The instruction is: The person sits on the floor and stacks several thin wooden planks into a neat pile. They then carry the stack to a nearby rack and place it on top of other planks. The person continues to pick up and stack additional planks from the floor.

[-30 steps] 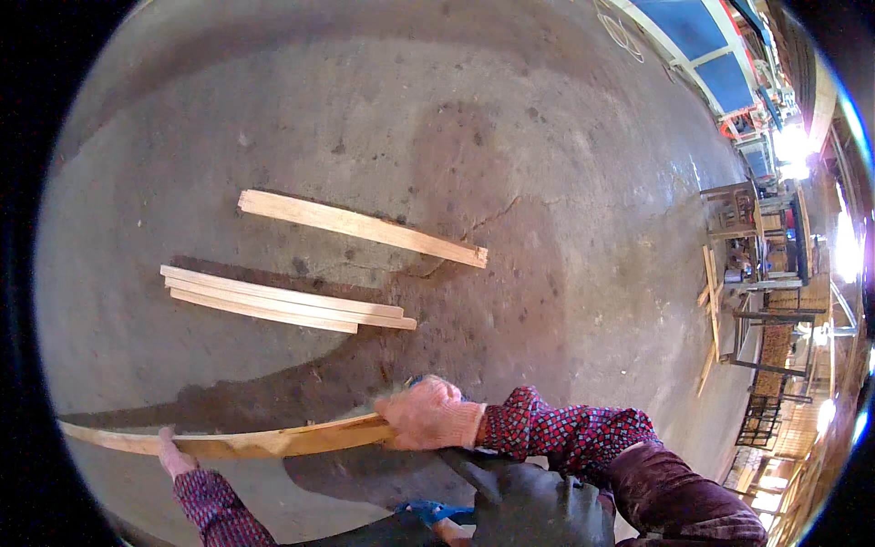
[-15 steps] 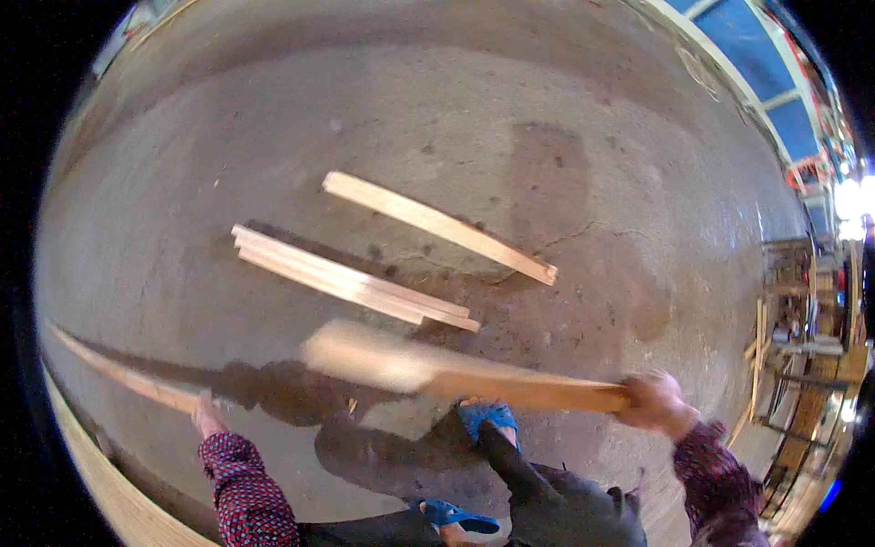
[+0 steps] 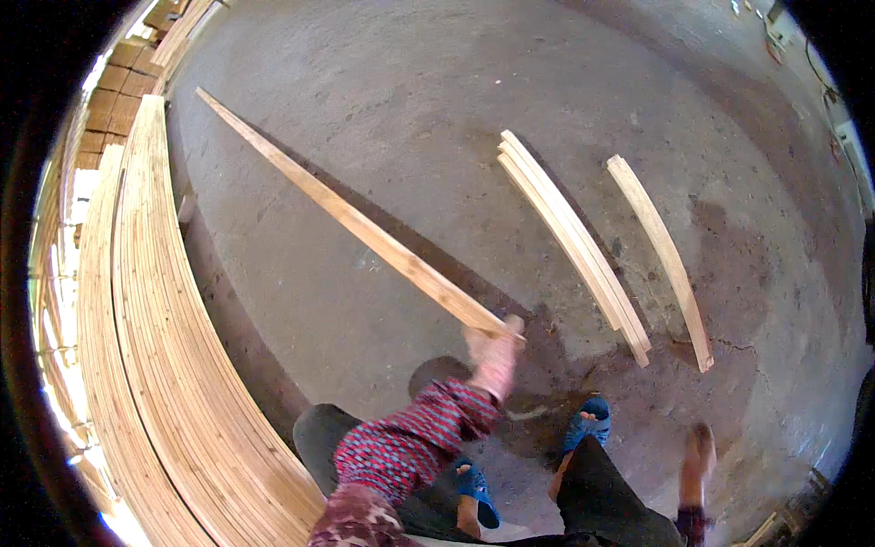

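At the far left, bright gaps showed along the edge, and beside them a large stack (image 3: pixel 196 383) of long, pale boards curved up the view in two sections, a dark gap running between them. Brown blocks (image 3: pixel 114 96) were piled near its upper end.

To the right of the stack, the plank (image 3: pixel 365 232) slanted over the floor (image 3: pixel 410 118), from a narrow far end at upper left down to the middle of the view. A dark shadow lay along its right side. Whether the far end touched the floor could not be told.

The left hand (image 3: pixel 494 354), slightly blurred, was clamped on the plank's near end; its checked sleeve (image 3: pixel 415 438) rose from the lower edge. Below were the wearer's dark trousers (image 3: pixel 597 492) and two blue slippers, the left one (image 3: pixel 481 500) lower in view than the right one (image 3: pixel 586 424).

Further right lay a bundle (image 3: pixel 574 246) of pale strips, side by side with uneven ends, then a single board (image 3: pixel 670 260), apart from it. The right hand (image 3: pixel 699 456) was below that board's near end, not touching it; blur hid whether its fingers were apart or together.
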{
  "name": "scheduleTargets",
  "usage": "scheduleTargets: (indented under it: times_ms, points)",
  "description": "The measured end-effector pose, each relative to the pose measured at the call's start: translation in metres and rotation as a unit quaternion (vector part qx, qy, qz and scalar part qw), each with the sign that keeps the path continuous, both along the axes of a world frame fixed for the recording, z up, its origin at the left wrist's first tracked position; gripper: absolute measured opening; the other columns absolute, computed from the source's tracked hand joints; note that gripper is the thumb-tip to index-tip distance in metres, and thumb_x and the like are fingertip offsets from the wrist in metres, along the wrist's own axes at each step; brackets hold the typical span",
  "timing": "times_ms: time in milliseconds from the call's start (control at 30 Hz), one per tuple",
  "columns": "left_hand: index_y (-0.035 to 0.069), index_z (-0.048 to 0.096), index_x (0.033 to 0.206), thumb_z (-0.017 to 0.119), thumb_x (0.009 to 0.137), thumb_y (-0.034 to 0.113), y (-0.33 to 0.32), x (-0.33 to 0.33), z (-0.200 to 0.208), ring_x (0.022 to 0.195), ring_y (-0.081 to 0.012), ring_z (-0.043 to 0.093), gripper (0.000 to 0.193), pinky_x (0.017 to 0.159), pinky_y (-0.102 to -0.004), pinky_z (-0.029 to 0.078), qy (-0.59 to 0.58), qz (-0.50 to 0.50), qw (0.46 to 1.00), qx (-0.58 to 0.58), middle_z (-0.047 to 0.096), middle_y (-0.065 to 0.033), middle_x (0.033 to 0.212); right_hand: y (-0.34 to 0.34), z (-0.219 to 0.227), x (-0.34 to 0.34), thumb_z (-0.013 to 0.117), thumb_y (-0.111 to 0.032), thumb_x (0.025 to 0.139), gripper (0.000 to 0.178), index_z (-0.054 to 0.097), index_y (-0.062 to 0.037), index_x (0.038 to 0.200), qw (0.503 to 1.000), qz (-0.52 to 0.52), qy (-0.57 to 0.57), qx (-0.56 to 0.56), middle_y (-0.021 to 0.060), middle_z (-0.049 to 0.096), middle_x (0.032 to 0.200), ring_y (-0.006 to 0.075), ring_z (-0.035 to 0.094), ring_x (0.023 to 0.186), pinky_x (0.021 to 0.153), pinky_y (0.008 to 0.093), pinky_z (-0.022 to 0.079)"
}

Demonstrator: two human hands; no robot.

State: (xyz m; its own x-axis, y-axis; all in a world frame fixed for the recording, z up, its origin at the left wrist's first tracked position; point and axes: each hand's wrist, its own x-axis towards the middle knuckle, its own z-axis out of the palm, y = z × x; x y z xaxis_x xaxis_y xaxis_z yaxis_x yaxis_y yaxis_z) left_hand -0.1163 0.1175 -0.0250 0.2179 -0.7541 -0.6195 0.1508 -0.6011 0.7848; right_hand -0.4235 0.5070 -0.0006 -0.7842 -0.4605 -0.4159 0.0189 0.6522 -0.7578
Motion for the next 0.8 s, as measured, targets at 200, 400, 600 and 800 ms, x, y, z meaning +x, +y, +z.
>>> scheduleTargets:
  times_ms: [200,400,600,800]
  points:
    - [0.002,0.058,0.122,0.069,0.090,0.026,0.110,-0.032,0.033,0.102,-0.0294,0.066,0.041,0.090,-0.0412,0.052,-0.120,-0.566,0.815,0.033,0.068,-0.0148,0.112,-0.320,0.059,0.114,0.069,-0.049,0.086,0.062,0.060,-0.0038,0.128,0.844,0.524,-0.019,0.109,0.0232,0.066,0.121,0.0403,0.064,0.113,0.096,0.0491,0.050]
    - [0.005,0.053,0.132,0.059,0.095,0.034,-0.071,0.032,0.071,0.101,-0.0322,0.066,0.048,0.090,-0.0455,0.054,-0.556,-0.452,0.685,-0.131,0.064,-0.0153,0.116,-0.245,-0.025,0.100,0.067,-0.057,0.085,0.055,0.065,-0.0075,0.108,0.773,0.581,0.010,0.256,0.0206,0.071,0.097,0.0400,0.070,0.093,0.082,0.0487,0.055]
    - [0.000,0.031,0.148,0.072,0.085,0.036,-0.124,0.035,0.007,0.120,-0.0411,0.052,0.084,0.102,-0.0467,0.046,-0.636,-0.132,0.759,-0.041,0.046,-0.0253,0.129,-0.245,0.001,0.129,0.066,-0.056,0.086,0.053,0.065,-0.0070,0.108,0.795,0.537,-0.022,0.284,0.0179,0.072,0.095,0.0387,0.071,0.091,0.075,0.0455,0.057]
    - [-0.002,0.034,0.140,0.068,0.088,0.019,-0.124,0.039,-0.018,0.117,-0.0437,0.050,0.066,0.099,-0.0505,0.044,-0.635,-0.141,0.755,-0.085,0.046,-0.0268,0.125,-0.253,0.043,0.139,0.068,-0.054,0.085,0.051,0.065,-0.0065,0.105,0.795,0.506,-0.015,0.333,0.0212,0.072,0.099,0.0408,0.070,0.093,0.080,0.0486,0.056]
